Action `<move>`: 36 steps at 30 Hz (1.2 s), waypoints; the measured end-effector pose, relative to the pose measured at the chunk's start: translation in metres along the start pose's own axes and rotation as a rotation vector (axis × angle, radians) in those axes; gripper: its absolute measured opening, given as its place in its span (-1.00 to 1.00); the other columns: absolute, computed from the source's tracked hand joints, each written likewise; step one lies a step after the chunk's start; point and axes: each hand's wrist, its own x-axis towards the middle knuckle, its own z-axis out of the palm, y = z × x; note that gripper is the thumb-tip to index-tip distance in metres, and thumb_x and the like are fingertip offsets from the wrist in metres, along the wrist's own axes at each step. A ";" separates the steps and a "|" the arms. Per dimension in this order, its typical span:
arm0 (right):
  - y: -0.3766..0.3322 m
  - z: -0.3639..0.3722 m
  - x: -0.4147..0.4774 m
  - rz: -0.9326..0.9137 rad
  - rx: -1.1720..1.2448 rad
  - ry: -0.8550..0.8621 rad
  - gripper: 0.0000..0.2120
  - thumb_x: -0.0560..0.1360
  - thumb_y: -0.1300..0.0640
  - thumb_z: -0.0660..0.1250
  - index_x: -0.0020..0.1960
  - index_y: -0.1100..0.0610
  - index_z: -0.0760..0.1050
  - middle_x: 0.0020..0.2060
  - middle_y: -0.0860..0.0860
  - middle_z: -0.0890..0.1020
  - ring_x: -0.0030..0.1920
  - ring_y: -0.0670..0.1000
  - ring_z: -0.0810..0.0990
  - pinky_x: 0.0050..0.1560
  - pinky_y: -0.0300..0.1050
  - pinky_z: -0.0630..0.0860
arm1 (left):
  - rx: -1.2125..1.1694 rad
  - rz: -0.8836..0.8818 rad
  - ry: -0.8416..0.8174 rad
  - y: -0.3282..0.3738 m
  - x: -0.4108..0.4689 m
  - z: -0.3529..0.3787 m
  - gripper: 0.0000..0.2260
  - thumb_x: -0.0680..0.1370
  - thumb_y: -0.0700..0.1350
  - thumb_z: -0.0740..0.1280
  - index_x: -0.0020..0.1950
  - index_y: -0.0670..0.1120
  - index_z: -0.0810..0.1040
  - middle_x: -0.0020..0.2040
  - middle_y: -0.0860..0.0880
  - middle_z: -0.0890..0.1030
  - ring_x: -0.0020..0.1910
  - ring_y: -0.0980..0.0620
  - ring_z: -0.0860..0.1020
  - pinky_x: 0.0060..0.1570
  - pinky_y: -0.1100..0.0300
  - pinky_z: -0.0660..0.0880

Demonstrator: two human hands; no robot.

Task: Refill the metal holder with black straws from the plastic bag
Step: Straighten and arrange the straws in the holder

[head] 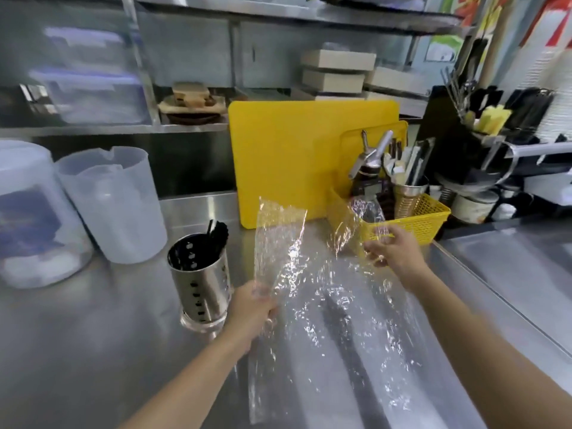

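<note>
A perforated metal holder (pixel 200 283) stands upright on the steel counter, with a few black straws (pixel 217 235) leaning in it at its far side. Right of it lies a long clear plastic bag (pixel 312 305), crinkled, with dark straws (pixel 343 320) blurred inside. My left hand (pixel 252 311) grips the bag's left edge close beside the holder. My right hand (pixel 391 249) pinches the bag's far right edge, lifted in front of the yellow basket. The bag's mouth is spread between both hands.
Two translucent plastic jugs (pixel 114 205) stand at the left. A yellow cutting board (pixel 294 162) leans at the back. The yellow basket (pixel 414 218) with a dispenser bottle and a utensil cup sits right of it. A raised counter edge (pixel 495 286) runs along the right.
</note>
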 end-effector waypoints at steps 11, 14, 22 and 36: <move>0.115 0.004 0.002 0.282 -0.152 -0.029 -0.63 0.40 0.38 0.37 0.16 0.30 0.36 -0.30 0.21 0.52 -0.34 0.14 0.49 -0.34 -0.11 0.45 | 0.264 -0.202 0.013 -0.073 0.005 0.031 -0.74 0.39 -0.17 0.41 -0.41 -0.02 0.37 -0.44 0.01 0.49 -0.52 0.08 0.41 -0.45 0.24 0.30; 0.131 0.006 0.002 0.264 -0.281 -0.010 -0.60 0.41 0.31 0.39 0.19 0.32 0.36 -0.39 0.08 0.50 -0.30 0.11 0.49 -0.22 -0.05 0.38 | 0.335 -0.198 0.035 -0.078 0.007 0.029 -0.72 0.36 -0.12 0.40 -0.42 -0.04 0.31 -0.42 -0.01 0.48 -0.46 0.02 0.40 -0.38 0.18 0.30; 0.122 0.007 0.014 0.234 -0.693 0.038 -0.45 0.47 0.07 0.32 0.35 0.24 0.21 0.10 0.28 0.57 0.13 0.27 0.52 0.08 0.07 0.42 | 0.703 -0.192 -0.161 -0.067 0.014 -0.001 -0.76 0.42 0.15 0.28 -0.28 0.02 0.36 -0.26 0.05 0.52 -0.21 0.00 0.50 -0.19 0.14 0.41; 0.000 0.100 0.007 -0.125 -0.401 -0.079 -0.94 0.48 0.22 0.31 -0.10 0.21 0.53 -0.27 0.16 0.64 -0.31 0.10 0.61 -0.22 -0.02 0.51 | 0.453 0.319 -0.273 0.040 0.001 -0.088 -0.89 0.48 0.03 0.32 0.00 0.10 0.51 -0.13 0.07 0.55 -0.27 0.25 0.49 -0.26 0.37 0.40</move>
